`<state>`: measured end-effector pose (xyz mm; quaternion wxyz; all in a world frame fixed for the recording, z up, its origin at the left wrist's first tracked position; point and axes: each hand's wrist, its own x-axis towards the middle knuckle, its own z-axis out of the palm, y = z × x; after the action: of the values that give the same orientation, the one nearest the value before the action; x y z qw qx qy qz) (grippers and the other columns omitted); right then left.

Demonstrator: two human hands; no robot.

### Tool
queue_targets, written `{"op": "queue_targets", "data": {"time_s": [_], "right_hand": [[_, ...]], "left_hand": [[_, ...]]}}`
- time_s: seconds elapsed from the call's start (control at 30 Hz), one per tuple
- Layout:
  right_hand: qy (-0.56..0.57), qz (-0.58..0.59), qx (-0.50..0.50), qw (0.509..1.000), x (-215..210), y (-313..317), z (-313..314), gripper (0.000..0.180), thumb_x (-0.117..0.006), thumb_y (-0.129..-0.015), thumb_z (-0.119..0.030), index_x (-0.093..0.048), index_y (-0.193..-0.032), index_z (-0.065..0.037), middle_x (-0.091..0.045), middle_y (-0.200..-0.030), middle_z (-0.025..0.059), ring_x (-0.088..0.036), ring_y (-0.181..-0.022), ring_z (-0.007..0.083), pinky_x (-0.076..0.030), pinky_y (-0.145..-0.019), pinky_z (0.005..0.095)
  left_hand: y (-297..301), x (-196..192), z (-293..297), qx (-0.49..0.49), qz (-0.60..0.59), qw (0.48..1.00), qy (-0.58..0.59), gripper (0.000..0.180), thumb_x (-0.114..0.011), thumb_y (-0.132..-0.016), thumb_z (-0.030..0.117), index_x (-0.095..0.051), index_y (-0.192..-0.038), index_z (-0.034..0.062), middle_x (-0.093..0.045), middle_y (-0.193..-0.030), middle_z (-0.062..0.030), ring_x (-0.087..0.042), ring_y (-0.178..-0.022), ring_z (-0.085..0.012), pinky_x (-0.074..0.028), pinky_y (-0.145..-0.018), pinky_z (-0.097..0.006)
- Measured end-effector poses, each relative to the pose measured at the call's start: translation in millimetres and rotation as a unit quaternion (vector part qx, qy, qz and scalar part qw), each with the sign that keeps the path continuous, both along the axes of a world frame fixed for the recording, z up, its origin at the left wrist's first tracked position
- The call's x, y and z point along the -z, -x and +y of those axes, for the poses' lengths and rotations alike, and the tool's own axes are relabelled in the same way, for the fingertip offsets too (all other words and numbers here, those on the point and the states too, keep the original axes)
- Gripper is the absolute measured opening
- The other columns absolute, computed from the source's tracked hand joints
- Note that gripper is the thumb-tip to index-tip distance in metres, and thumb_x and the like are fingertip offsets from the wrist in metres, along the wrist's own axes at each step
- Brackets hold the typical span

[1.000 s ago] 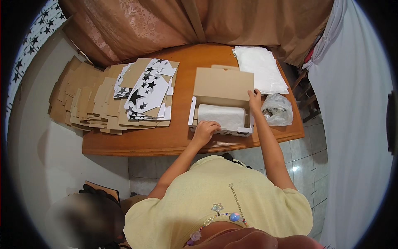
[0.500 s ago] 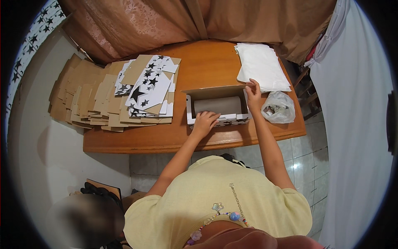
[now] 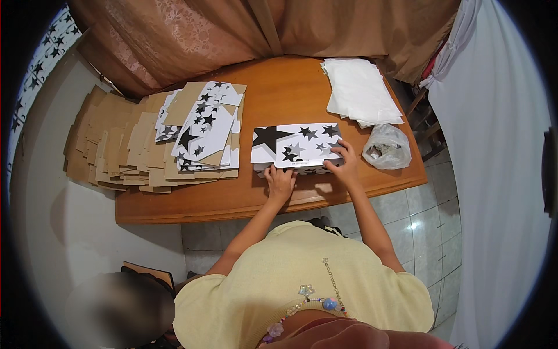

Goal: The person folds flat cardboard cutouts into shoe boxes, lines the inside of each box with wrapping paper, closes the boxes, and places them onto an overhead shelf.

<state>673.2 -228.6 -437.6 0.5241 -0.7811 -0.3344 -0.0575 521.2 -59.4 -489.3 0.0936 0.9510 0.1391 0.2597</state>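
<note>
Toward the near edge of the worktop [image 3: 203,203], the star-printed cardboard box [image 3: 297,141] wants even top pressure from the right hand [image 3: 347,166], fingers spread, and front bracing from the left hand [image 3: 281,184], fingers bent, grips unclear.

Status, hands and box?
Left hand at front of star-print box; right hand on lid, front right corner. Lid folded over. Plastic bag right of box, apart.

Head-worn fisheye, looking steeply down, above table [image 3: 279,96]

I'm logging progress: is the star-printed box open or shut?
The lid is down over the box, its star pattern up, hiding the inside. Whether it's tucked, I cannot tell.
</note>
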Motion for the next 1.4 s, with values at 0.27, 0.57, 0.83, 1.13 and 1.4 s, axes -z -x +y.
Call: {"op": "queue_targets", "data": {"time_s": [0.27,0.57,0.83,1.13,1.4], "right_hand": [[0.096,-0.098,0.027,0.990,-16.2,17.2,13.1,0.049,-0.080,-0.055,-0.025,-0.065,-0.099,-0.009,-0.049,-0.121,0.0190,-0.044,-0.114,0.0374,-0.037,-0.095,0.0445],[0.092,-0.120,0.057,0.987,4.8,29.8,22.4,0.040,-0.076,-0.065,-0.020,-0.067,-0.104,-0.015,-0.045,-0.126,0.0196,-0.037,-0.118,0.0395,-0.033,-0.098,0.0471],[0.090,-0.172,0.066,0.979,15.9,31.2,23.9,0.035,-0.069,-0.073,-0.018,-0.066,-0.108,-0.018,-0.044,-0.131,0.0189,-0.033,-0.121,0.0444,-0.032,-0.098,0.0497],[0.117,-0.219,0.085,0.965,34.7,26.6,20.3,0.033,-0.064,-0.077,-0.024,-0.066,-0.110,-0.021,-0.043,-0.134,0.0154,-0.026,-0.128,0.0462,-0.025,-0.101,0.0558],[0.130,-0.192,0.077,0.970,37.6,27.3,17.6,0.034,-0.063,-0.078,-0.027,-0.065,-0.112,-0.023,-0.041,-0.136,0.0131,-0.025,-0.129,0.0444,-0.020,-0.101,0.0597]], "left_hand": [[26.9,5.3,-9.9,0.025,-0.039,0.999,0.027,0.049,-0.065,-0.077,0.019,-0.052,-0.124,0.0168,-0.028,-0.134,-0.0273,-0.026,-0.125,-0.0437,-0.015,-0.102,-0.058],[37.5,13.8,-9.7,-0.044,0.020,0.998,0.034,0.063,-0.067,-0.074,0.017,-0.046,-0.130,0.0390,0.003,-0.146,-0.0271,0.005,-0.135,-0.0460,-0.005,-0.099,-0.067],[37.0,7.9,-1.2,-0.018,0.043,0.999,0.021,0.065,-0.070,-0.071,0.017,-0.048,-0.128,0.0376,0.000,-0.149,-0.0191,0.007,-0.136,-0.0424,-0.001,-0.099,-0.068],[21.9,-6.6,32.3,-0.020,-0.056,0.998,0.015,0.052,-0.070,-0.073,0.022,-0.054,-0.122,0.0304,-0.018,-0.148,-0.0118,-0.005,-0.137,-0.0387,-0.001,-0.098,-0.068],[14.3,-10.5,52.8,-0.003,-0.069,0.998,-0.011,0.042,-0.070,-0.076,0.020,-0.061,-0.114,0.0311,-0.052,-0.128,0.0105,-0.038,-0.127,-0.0197,-0.003,-0.099,-0.066]]}}
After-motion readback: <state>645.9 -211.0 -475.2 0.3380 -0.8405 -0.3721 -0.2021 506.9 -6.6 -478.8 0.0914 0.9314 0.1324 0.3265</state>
